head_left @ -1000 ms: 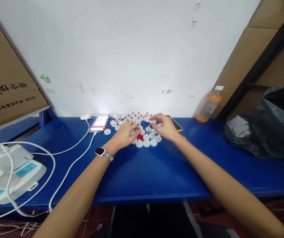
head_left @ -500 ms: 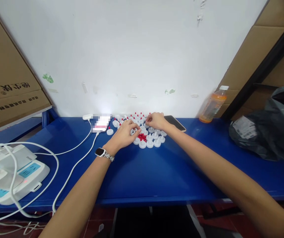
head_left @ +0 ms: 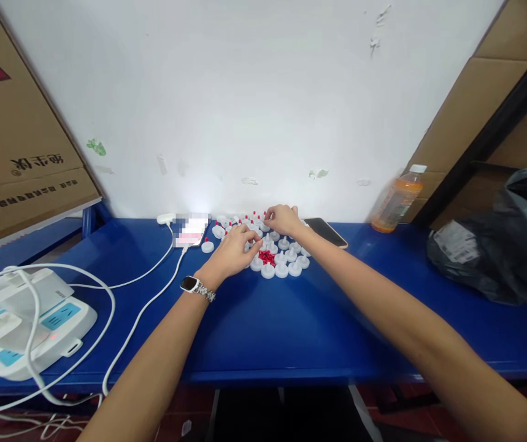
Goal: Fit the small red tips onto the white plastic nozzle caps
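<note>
My left hand (head_left: 235,250) is over the left part of a group of white round nozzle caps, its thumb and index finger brought together in a pinch. Whatever lies between those fingertips is too small to make out. My right hand (head_left: 285,221) reaches to the back of the group, fingertips pinched just above a white nozzle cap (head_left: 264,227); what they grip is hidden. Small red tips (head_left: 267,258) lie in a pile, ringed by bare white nozzle caps (head_left: 294,269). Toward the back and left, several white caps bear red tips, one (head_left: 207,247) standing apart.
A charging phone (head_left: 194,232) lies left of the caps, a dark phone (head_left: 325,232) to the right. White cables run to a power strip (head_left: 61,325). An orange drink bottle (head_left: 396,199) and a dark plastic bag (head_left: 479,245) stand right on the blue table (head_left: 291,331).
My right hand has moved slightly left and back, away from the nearer bare caps toward the rear ones. My left hand stays nearly in place over the caps. The view has shifted slightly.
</note>
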Motion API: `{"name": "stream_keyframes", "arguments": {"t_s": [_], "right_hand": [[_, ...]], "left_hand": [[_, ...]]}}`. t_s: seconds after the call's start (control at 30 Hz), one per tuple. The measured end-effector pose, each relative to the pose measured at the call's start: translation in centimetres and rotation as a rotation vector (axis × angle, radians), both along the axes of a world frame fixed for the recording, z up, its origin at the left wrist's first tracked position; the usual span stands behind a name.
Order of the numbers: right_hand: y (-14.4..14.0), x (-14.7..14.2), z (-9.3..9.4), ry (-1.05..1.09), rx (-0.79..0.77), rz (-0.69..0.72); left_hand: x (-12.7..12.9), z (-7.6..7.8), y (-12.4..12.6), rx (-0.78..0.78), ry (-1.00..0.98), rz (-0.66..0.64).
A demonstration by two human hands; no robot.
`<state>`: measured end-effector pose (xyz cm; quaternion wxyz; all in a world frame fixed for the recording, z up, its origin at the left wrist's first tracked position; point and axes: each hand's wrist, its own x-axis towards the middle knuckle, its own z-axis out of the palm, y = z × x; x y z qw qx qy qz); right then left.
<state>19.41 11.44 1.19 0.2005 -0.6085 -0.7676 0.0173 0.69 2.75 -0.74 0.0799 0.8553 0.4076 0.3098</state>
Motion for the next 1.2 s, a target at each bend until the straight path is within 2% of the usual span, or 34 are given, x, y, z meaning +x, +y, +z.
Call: {"name": "stream_keyframes", "arguments": {"t_s": [0.13, 0.27, 0.43, 0.57, 0.7, 0.8, 0.9, 0.97, 1.0, 1.07, 1.2], "right_hand": [[-2.6, 1.3, 0.5, 0.235, 0.162, 0.091], [-6.9, 2.3, 0.7, 0.488, 0.149, 0.279], [-10.7, 2.4, -0.1, 0.523, 0.089, 0.317], [-11.3, 2.2, -1.0, 0.635, 0.043, 0.362], [-11.6, 1.8, -1.3, 0.646, 0.095, 0.391], [-11.8, 1.7, -1.0, 0.596, 0.157, 0.377], [-11.7, 2.4, -0.7, 0.541, 0.264, 0.349], [-11.4, 3.4, -0.4, 0.536, 0.311, 0.269], [-11.2, 3.8, -0.3, 0.55, 0.312, 0.223], [-11.0, 4.5, -0.3, 0.592, 0.283, 0.168], [-10.4, 4.4, -0.5, 0.531, 0.305, 0.188]], "left_hand": [[0.0, 0.1, 0.2, 0.015, -0.033, 0.007], [0.6, 0.5, -0.3, 0.052, -0.077, 0.01], [1.6, 0.8, -1.5, 0.089, -0.1, -0.025], [2.1, 0.8, -2.0, 0.116, 0.042, -0.048], [2.8, 0.5, -2.2, 0.164, 0.082, -0.051], [3.4, 0.4, -2.1, 0.13, -0.039, -0.037], [3.0, 0.7, -1.6, 0.049, -0.271, 0.057], [2.2, 1.0, -1.1, -0.011, -0.409, 0.15], [1.7, 1.1, -0.8, -0.022, -0.41, 0.152], [0.9, 1.0, -0.4, -0.005, -0.266, 0.08], [0.7, 0.2, -0.2, 0.03, 0.007, -0.067]]}}
